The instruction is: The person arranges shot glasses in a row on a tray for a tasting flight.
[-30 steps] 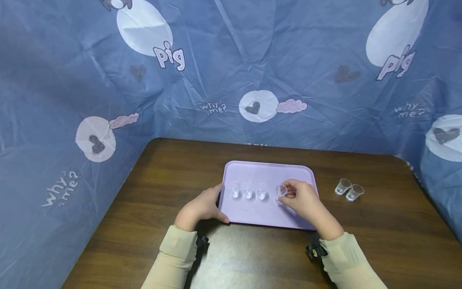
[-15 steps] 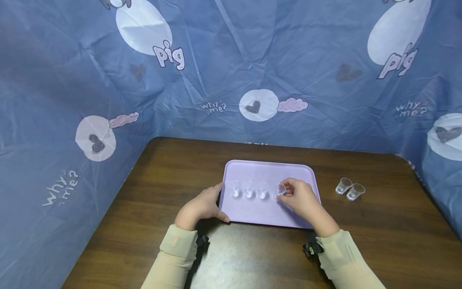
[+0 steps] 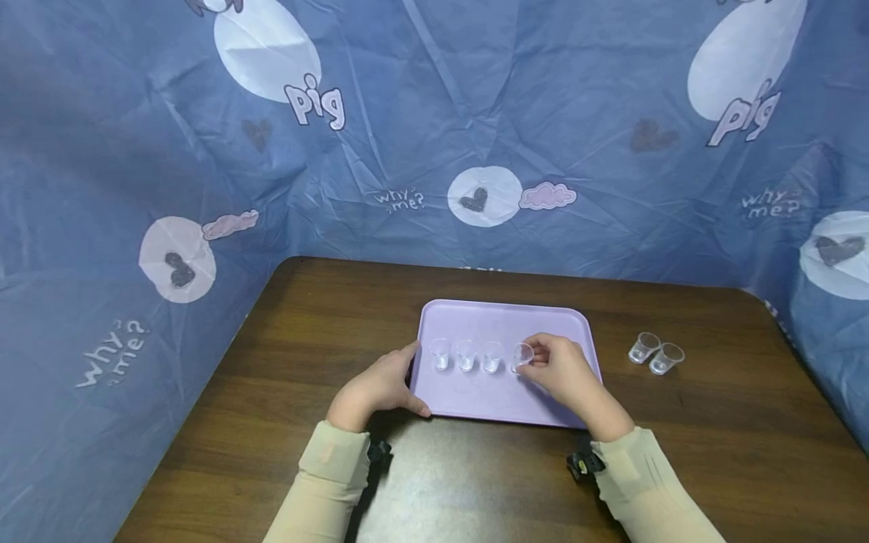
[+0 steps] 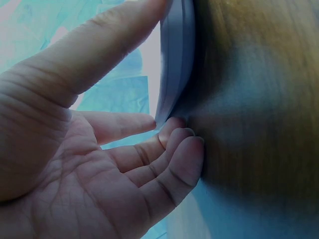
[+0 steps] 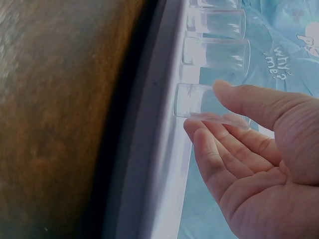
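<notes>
Our right hand pinches a small clear cup between thumb and fingertips, the cup slightly tilted and standing on the lilac tray at the right end of a row; in the right wrist view its base touches the tray floor. Three more clear cups stand upright just beside it to the left. Our left hand lies with fingers relaxed and straight against the tray's left edge, thumb over the rim. Two spare cups sit on the tabletop, well apart to the right.
</notes>
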### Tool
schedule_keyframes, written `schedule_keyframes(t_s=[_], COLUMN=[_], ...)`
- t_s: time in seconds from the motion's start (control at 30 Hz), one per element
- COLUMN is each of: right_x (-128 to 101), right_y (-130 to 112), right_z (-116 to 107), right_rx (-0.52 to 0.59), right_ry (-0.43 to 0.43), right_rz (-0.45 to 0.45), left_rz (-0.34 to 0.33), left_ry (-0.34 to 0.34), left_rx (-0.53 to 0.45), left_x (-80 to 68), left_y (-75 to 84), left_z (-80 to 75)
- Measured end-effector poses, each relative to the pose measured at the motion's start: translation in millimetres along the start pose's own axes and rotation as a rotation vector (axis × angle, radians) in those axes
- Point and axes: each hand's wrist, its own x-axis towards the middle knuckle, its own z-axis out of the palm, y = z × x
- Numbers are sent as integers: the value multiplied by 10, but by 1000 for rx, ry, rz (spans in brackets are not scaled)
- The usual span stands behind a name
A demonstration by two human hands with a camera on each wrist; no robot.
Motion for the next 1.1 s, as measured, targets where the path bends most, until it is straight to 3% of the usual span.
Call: schedule_keyframes(t_s=[0.23,0.6,1.1], right_x=[2,-50,-242], right_y=[-13,-34,-12], right_z=[-6,-114,-598], right_rx=[-1,88,70], right_ry=[-6,-25,73], right_rz=[23,12,15], left_rz=[-2,1,-10], left_ry=[-5,2,2], left_rx=[4,-2,-4], left_x=[8,21,10], left_y=[-15,-29,-19], left_z=[3,2,4])
